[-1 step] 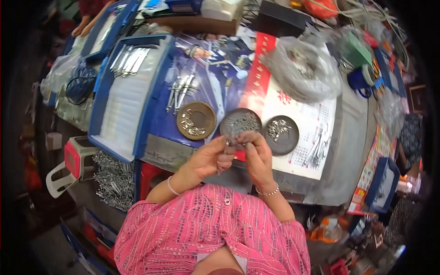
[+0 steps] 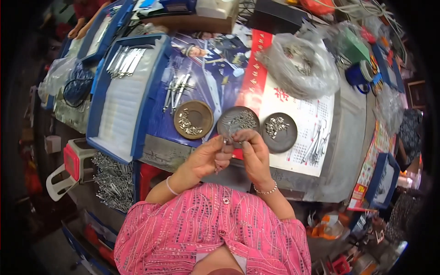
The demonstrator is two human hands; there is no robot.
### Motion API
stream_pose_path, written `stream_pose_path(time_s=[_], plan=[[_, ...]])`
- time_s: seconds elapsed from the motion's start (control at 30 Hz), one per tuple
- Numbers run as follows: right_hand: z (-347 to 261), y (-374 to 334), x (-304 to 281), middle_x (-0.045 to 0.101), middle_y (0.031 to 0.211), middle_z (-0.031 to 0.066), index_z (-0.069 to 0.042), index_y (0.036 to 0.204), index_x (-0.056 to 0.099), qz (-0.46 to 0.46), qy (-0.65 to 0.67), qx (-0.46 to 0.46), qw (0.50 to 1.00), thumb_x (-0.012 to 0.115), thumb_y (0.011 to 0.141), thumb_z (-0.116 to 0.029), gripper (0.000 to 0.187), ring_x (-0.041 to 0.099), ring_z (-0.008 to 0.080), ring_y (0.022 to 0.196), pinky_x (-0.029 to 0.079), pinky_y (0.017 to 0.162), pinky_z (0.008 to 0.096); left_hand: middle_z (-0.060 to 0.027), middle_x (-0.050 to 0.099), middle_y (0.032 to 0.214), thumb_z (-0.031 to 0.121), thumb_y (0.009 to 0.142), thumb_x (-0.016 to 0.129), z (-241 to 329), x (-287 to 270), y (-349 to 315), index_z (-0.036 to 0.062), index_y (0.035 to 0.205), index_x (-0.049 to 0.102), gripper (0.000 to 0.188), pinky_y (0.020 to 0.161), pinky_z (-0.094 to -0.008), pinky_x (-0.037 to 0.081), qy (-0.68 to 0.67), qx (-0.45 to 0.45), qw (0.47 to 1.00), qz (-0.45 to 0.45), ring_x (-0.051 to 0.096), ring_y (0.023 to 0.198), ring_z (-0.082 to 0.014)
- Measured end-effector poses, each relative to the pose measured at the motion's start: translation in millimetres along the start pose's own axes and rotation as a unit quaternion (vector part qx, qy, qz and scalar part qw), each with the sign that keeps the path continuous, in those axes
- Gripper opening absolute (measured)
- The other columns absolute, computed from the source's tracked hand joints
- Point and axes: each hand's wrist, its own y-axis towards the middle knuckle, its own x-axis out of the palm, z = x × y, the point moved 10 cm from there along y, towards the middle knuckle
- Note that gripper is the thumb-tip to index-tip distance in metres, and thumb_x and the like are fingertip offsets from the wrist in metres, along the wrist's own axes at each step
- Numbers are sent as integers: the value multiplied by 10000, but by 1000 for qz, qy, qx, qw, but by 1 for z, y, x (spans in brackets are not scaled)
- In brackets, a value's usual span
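My left hand [image 2: 208, 158] and my right hand [image 2: 254, 153] meet at the fingertips in front of the middle dish. Thumb and fingers of each are pinched together. Between them is something small, perhaps a metal part, too tiny to make out. Just beyond the fingers lies a dark round dish [image 2: 222, 120] holding many small grey pieces. To its left sits a brownish dish [image 2: 197, 117] with shiny metal bits along one side. On the right a third dark dish [image 2: 285, 141] holds a small heap of shiny bits.
Slim metal rods [image 2: 176, 94] lie on the poster, more [image 2: 316, 144] at the right. A blue tray [image 2: 120, 101] holds a row of rods at its far end. Around are a plastic bag [image 2: 275, 62], a blue mug [image 2: 355, 75], a rod-filled bin [image 2: 112, 181] and a stool [image 2: 73, 160].
The whole view has shifted slightly. Both hands keep the same pinched pose, fingertips together, and the dishes stay in place on the table.
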Motion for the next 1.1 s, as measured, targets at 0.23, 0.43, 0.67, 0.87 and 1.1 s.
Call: stream_pose_path(time_s=[0.23,0.43,0.67,0.87,1.1], plan=[[4,-2,9,477,978,68,-11,937,475,2,-8,14,1000,486,896,-108,106,470,106,864,400,796,240,-42,507,778,236,880,543,-11,-13,1,30,992,530,234,470,-153,373,-94,-15,994,47,433,552,-40],[13,-2,9,482,982,31,-20,945,479,21,36,47,998,482,894,-74,74,466,59,768,409,694,192,-45,528,794,213,872,557,-18,-16,4,47,1022,530,225,480,-150,392,-123,-43,991,19,452,567,-47],[33,-3,-8,503,1009,35,-31,974,490,81,110,83,987,516,898,-135,131,495,78,797,425,712,202,-31,548,830,201,902,506,-7,-12,10,63,1044,521,199,541,-202,422,-39,28,997,56,472,600,-72],[34,-2,-12,503,1001,41,-32,970,492,76,91,58,991,519,899,-144,136,506,93,823,433,744,224,-29,540,819,210,897,515,-2,-16,8,73,1041,519,200,520,-197,393,-8,52,996,66,459,598,-72],[17,-6,6,492,983,39,-19,963,488,52,74,52,995,503,889,-77,95,480,73,779,415,701,202,-22,529,761,222,871,559,-14,-17,-1,76,1012,545,203,467,-159,344,-50,-3,997,50,431,556,-51]])
